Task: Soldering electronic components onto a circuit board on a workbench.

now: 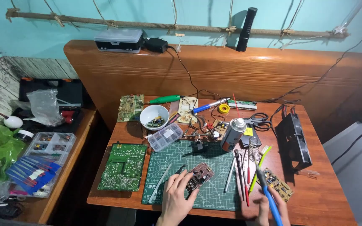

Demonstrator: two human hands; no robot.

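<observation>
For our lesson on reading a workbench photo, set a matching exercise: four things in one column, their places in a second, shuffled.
Things:
1. small brown circuit board
2. blue-handled soldering iron
3. white bowl
4. large green circuit board

Places:
A. left of the cutting mat
B. in the right hand
C. held by the left hand
D. behind the clear parts box

Pairs: 1-C, 2-B, 3-D, 4-A

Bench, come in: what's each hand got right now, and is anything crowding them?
Left hand grips small brown circuit board on green cutting mat. Right hand grips blue-handled soldering iron, tip raised. Loose tools lie between them.
</observation>
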